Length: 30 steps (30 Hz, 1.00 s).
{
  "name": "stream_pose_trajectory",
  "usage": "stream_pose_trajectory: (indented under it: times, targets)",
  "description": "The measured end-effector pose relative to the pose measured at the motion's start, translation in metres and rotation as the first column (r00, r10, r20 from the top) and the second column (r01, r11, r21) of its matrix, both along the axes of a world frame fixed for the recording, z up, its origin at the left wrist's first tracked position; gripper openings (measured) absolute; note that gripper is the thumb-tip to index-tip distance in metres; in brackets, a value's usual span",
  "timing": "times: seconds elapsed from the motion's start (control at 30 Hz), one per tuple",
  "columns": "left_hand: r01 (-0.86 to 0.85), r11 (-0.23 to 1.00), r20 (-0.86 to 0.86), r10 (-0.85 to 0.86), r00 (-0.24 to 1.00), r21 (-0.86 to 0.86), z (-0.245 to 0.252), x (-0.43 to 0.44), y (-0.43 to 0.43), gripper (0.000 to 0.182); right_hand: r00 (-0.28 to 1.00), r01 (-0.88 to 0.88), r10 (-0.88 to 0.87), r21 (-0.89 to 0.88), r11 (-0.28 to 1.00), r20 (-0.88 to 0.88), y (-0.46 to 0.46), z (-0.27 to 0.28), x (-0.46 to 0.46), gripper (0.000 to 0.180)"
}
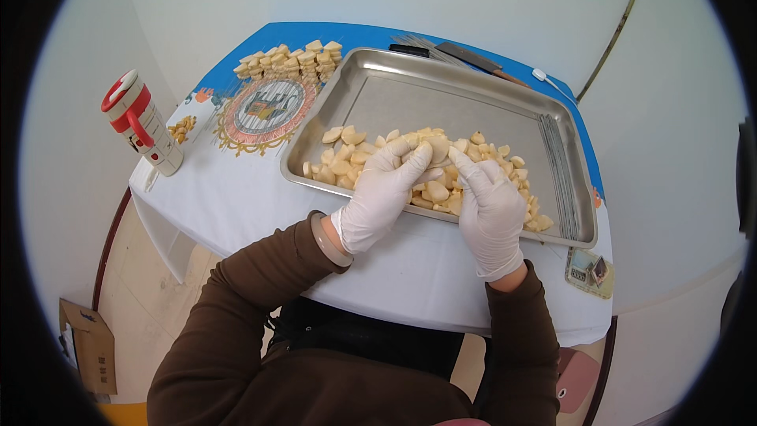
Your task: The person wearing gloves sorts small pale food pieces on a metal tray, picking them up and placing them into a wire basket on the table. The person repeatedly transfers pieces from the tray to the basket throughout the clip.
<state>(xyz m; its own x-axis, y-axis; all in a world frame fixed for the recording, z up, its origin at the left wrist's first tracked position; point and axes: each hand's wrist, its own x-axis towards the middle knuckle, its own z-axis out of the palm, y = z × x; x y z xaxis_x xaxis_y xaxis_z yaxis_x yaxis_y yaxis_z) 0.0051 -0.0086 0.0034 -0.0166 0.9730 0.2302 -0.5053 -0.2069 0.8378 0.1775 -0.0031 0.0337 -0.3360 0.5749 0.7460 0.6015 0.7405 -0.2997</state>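
Observation:
My left hand (384,192), in a white glove, holds a broad pale-yellow vegetable slice (438,149) over the near part of a steel tray (414,66). More pieces may be under its fingers, but they are partly hidden. The gloved right hand (492,204) brings its fingertips to the slice's right edge, its other fingers curled. Whether it pinches the slice or something thin there is hidden. Below both hands lies a heap of similar pieces (340,167) along the tray's near side. A bundle of thin metal skewers (559,174) lies inside the tray's right end.
Threaded stacks of pale pieces (290,62) stand at the back left. Nearby are small yellowish scraps (182,129) and a red-and-white tumbler (145,124). Behind the tray lie a cleaver (470,56), a black object (409,50) and a white cable plug (539,74). A cardboard box (89,346) sits on the floor.

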Motion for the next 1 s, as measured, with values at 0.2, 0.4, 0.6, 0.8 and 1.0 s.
stream_pose_trajectory:
  times: [0.2, 0.4, 0.6, 0.8, 1.0]
  targets:
    - [0.018, 1.000, 0.007, -0.018, 1.000, -0.014, -0.0011, -0.0002, 0.0001, 0.035, 0.998, -0.029, 0.030, 0.019, 0.999, -0.061, 0.0056, -0.0068, 0.0007, 0.042]
    - [0.035, 0.999, -0.001, -0.035, 0.999, -0.035, -0.0014, 0.0011, -0.0014, 0.032, 0.995, -0.036, 0.040, 0.044, 0.998, -0.089, 0.0061, -0.0072, 0.0000, 0.036]
    - [0.064, 0.996, -0.039, -0.066, 0.997, -0.060, 0.0005, 0.0011, -0.0024, 0.028, 0.992, -0.047, 0.053, 0.054, 0.997, -0.118, 0.0071, -0.0082, -0.0006, 0.026]
    - [0.047, 0.997, -0.067, -0.052, 0.996, -0.065, -0.0019, 0.0020, -0.0016, 0.027, 0.986, -0.066, 0.075, 0.062, 0.996, -0.147, 0.0076, -0.0091, -0.0021, 0.022]
    - [0.046, 0.997, -0.087, -0.052, 0.995, -0.068, 0.0018, 0.0041, -0.0044, 0.025, 0.983, -0.085, 0.089, 0.030, 0.996, -0.163, 0.0059, -0.0070, -0.0026, 0.022]
